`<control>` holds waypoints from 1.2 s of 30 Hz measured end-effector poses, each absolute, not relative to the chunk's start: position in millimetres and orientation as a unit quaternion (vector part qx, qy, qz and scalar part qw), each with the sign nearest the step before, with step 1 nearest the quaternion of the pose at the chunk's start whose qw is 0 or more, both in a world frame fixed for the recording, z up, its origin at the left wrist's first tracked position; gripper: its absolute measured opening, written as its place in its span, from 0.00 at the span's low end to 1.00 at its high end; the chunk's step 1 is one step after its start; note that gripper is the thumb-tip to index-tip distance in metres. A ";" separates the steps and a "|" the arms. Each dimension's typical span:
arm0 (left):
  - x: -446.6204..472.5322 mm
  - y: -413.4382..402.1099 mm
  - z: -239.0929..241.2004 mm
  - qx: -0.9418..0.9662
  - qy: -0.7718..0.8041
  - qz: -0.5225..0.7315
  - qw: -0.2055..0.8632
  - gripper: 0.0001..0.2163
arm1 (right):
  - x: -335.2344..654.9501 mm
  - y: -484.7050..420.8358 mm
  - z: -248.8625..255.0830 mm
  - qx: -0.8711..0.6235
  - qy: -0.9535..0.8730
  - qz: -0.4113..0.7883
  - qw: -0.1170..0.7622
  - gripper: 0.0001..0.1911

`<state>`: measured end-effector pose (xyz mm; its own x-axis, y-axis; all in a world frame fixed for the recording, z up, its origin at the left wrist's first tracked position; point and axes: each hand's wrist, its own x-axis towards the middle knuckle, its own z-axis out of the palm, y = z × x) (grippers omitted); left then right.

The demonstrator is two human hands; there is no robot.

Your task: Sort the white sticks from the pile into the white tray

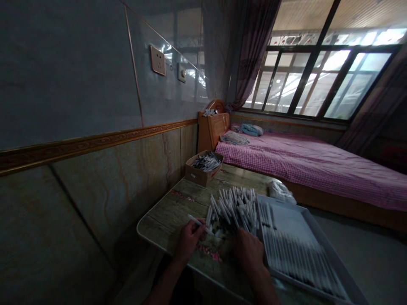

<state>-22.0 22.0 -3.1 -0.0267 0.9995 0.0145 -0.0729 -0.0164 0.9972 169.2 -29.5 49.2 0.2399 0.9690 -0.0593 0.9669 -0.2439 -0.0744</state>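
Note:
My left hand is closed around a slim white pen, which tilts over the table's near left part. A heap of white pens with some dark parts lies just beyond my two hands. At the heap's near edge is my right hand, back upward and fingers curled under; whatever they grip is hidden. Right of that hand, a shallow pale tray holds a long row of similar pens, side by side and slightly blurred. Small dark bits lie on the table between my hands.
An open cardboard box full of pens stands at the table's far left corner. A clear plastic bag lies behind the tray. The patterned table stands near a tiled wall, with a pink-covered bed beyond.

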 end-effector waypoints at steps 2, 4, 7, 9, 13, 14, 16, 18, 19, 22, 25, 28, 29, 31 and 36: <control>-21.2 21.9 -2.1 0.460 0.488 0.539 0.510 0.19 | 172.1 -33.2 52.3 -0.791 -0.610 0.048 0.013 0.15; -20.7 20.5 -0.3 0.428 0.487 0.557 0.520 0.21 | 175.7 -40.1 52.8 -0.796 -0.603 0.049 0.020 0.15; -21.3 17.5 0.9 0.362 0.474 0.594 0.540 0.21 | 179.5 -56.6 42.5 -0.795 -0.599 0.068 0.070 0.15; -22.4 16.2 0.1 0.309 0.462 0.619 0.555 0.20 | 178.8 -69.0 28.2 -0.775 -0.611 0.097 0.128 0.16; -24.1 15.6 -2.0 0.246 0.435 0.645 0.578 0.19 | 169.9 -85.4 -0.5 -0.730 -0.631 0.143 0.220 0.15; -24.2 15.5 -2.0 0.247 0.432 0.644 0.581 0.19 | 167.2 -86.8 -4.6 -0.720 -0.636 0.148 0.236 0.15; -24.0 14.9 -1.4 0.255 0.432 0.639 0.583 0.18 | 162.8 -86.9 -8.2 -0.702 -0.648 0.150 0.255 0.15; -23.7 14.1 -0.6 0.258 0.434 0.634 0.586 0.18 | 160.3 -84.9 -7.7 -0.699 -0.651 0.143 0.259 0.14; -23.7 13.8 -0.2 0.255 0.433 0.634 0.588 0.18 | 159.8 -83.7 -6.9 -0.699 -0.651 0.139 0.260 0.14; -24.2 13.1 0.9 0.248 0.428 0.633 0.595 0.18 | 160.0 -81.6 -6.3 -0.697 -0.651 0.136 0.268 0.14; -24.6 12.7 2.2 0.249 0.429 0.631 0.596 0.18 | 160.2 -81.8 -8.3 -0.688 -0.652 0.127 0.291 0.15; -24.5 12.4 3.3 0.252 0.436 0.630 0.591 0.18 | 158.6 -81.8 -9.5 -0.686 -0.652 0.114 0.301 0.14; -24.4 12.3 3.4 0.253 0.437 0.630 0.590 0.18 | 157.8 -81.5 -9.4 -0.687 -0.653 0.111 0.298 0.14; -24.2 12.1 2.9 0.255 0.439 0.629 0.589 0.19 | 156.6 -80.7 -8.7 -0.688 -0.655 0.108 0.294 0.14; -23.4 10.3 0.6 0.289 0.444 0.611 0.588 0.20 | 158.7 -81.3 -3.7 -0.687 -0.661 0.078 0.291 0.12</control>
